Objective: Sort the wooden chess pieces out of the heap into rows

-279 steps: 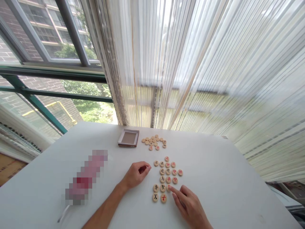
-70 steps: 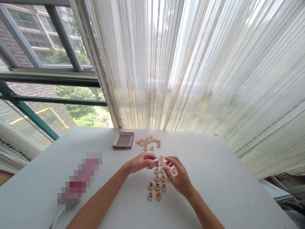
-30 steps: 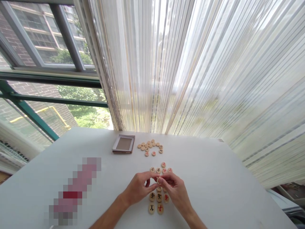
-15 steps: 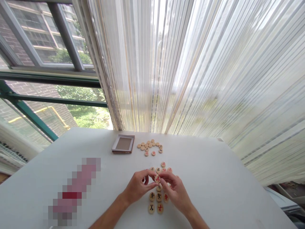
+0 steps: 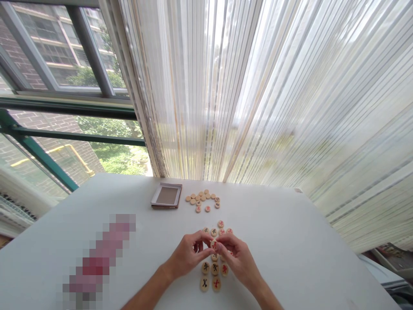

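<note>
A round wooden xiangqi piece (image 5: 213,244) with a red character is held up between my two hands, above the table. My left hand (image 5: 187,253) is closed in a pinch at its left edge. From the other side, my right hand (image 5: 238,259) grips it, with the thumb over part of its face. Beneath and around the hands lie more xiangqi pieces, among them a black-marked piece (image 5: 205,268) and a red-marked piece (image 5: 216,283) near me. A short row with a red-topped piece (image 5: 221,224) sits just beyond my fingers. My hands hide some pieces.
Farther back, several face-down pieces (image 5: 203,197) lie in a loose cluster, with a few face-up ones beside them. An open shallow box (image 5: 166,196) stands to their left. A blurred pinkish patch (image 5: 100,258) covers the left of the white table (image 5: 300,241). Curtains (image 5: 193,107) hang behind.
The held piece has turned and tilted slightly, and my right thumb now covers more of its face. Both hands stay at nearly the same spot.
</note>
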Available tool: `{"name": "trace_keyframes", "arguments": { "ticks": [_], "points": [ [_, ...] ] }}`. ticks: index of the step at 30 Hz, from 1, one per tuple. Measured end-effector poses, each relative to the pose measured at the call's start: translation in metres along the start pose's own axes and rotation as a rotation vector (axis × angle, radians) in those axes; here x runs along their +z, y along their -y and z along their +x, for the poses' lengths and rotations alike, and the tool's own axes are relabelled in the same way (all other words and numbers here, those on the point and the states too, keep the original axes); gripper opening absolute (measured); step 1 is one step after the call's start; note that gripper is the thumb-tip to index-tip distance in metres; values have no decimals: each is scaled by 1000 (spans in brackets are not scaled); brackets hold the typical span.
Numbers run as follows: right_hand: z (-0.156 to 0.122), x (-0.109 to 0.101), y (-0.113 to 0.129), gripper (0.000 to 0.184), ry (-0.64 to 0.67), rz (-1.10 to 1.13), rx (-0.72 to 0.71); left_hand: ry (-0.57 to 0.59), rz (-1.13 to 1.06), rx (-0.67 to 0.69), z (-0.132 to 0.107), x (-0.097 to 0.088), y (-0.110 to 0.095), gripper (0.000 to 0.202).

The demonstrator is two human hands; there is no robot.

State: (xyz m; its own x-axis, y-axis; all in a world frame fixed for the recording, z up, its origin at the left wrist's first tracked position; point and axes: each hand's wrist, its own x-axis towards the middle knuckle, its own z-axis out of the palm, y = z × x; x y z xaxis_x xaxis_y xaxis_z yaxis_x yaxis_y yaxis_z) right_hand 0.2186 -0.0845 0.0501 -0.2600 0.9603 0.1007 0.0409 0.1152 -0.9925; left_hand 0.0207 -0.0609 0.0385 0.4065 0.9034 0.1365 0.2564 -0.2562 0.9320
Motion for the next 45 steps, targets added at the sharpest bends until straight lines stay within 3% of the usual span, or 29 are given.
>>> {"name": "trace_keyframes", "arguments": {
  "ticks": [7,15,20,29,35,45],
  "points": [
    [1,0,-4,22,40,18,61,35,-5,23,-2,3,4,22],
    [-1,2,-10,29,-43,-56,108,74,69,64,-6,6,1,16],
    [-3,-2,-1,28,24,-21,79,82,50,16,-6,3,2,19],
    [-5,-4,10,24,95,5,11,20,-93,-12,0,-2,3,27],
    [-3,-3,11,21,77,-72,-38,95,-252,-115,1,-4,8,38],
    [-3,-2,7,19,42,-217,-115,185,-432,-94,0,-5,3,28]
  ]
}}
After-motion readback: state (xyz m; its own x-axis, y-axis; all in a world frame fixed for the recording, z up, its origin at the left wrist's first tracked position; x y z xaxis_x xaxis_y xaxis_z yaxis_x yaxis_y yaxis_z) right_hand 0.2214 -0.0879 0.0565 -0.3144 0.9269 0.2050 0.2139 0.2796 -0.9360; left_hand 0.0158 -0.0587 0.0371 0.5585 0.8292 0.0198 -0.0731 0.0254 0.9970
